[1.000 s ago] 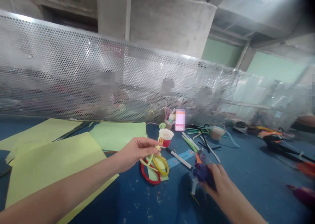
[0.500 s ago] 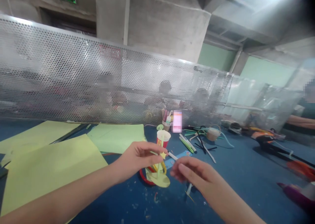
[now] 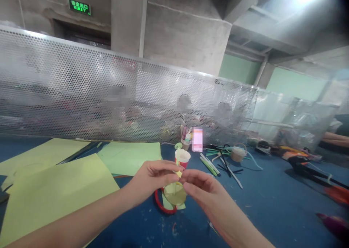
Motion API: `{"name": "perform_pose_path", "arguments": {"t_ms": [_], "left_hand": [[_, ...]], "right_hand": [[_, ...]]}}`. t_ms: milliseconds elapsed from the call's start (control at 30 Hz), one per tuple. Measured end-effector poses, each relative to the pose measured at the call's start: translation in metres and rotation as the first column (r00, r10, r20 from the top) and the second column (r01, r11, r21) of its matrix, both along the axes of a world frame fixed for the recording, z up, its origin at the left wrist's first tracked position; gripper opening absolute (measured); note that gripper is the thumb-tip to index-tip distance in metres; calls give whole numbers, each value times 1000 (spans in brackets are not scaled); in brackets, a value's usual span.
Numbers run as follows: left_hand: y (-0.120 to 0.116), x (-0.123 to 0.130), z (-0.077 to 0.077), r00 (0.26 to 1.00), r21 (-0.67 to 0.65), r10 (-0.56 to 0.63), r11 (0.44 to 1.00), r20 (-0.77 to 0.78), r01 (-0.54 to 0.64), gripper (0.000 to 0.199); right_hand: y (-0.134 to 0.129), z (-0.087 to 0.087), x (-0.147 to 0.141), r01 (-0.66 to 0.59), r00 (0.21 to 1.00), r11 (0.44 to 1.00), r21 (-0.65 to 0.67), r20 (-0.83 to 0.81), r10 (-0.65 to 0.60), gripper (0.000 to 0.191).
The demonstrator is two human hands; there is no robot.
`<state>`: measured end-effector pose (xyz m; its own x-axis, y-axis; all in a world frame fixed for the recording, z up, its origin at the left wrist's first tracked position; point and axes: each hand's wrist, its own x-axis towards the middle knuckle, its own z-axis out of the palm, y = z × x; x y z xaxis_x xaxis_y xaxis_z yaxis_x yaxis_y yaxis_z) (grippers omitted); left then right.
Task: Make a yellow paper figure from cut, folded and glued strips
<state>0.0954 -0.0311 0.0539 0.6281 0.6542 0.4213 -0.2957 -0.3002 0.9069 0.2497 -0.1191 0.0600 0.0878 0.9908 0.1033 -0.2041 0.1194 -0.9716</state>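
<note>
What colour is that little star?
The star is pale yellow, seen best in the head view.

Looks like a craft workshop in an unfinished concrete building: bare concrete wall and lit green EXIT sign rise behind the perforated metal screen, blurred people visible through it. In front of the screen, a scuffed blue worktable carries yellow paper sheets, a pale green paper sheet and marker pens; another person's forearm shows to the screen's right.
</note>
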Motion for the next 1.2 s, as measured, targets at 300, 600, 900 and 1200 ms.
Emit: {"name": "perform_pose_path", "arguments": {"t_ms": [300, 600, 900, 1200], "left_hand": [[2, 3, -7, 996, 172, 70, 983, -56, -59, 21], [-4, 1, -5, 991, 236, 108, 968, -77, -87, 21], [-3, 1, -5, 979, 311, 149, 945, -142, -99, 21], [-18, 9, -16, 991, 60, -52, 996, -122, 60, 50]], "right_hand": [[4, -7, -2, -20, 950, 991, -135, -311, -23, 21], [1, -11, -1, -74, 933, 989, -125, -358, 24, 16], [6, -3, 17, 150, 944, 988, -40, -290, -155, 18], [7, 2, 26, 316, 940, 934, 166, 74, -332, 19]]}}
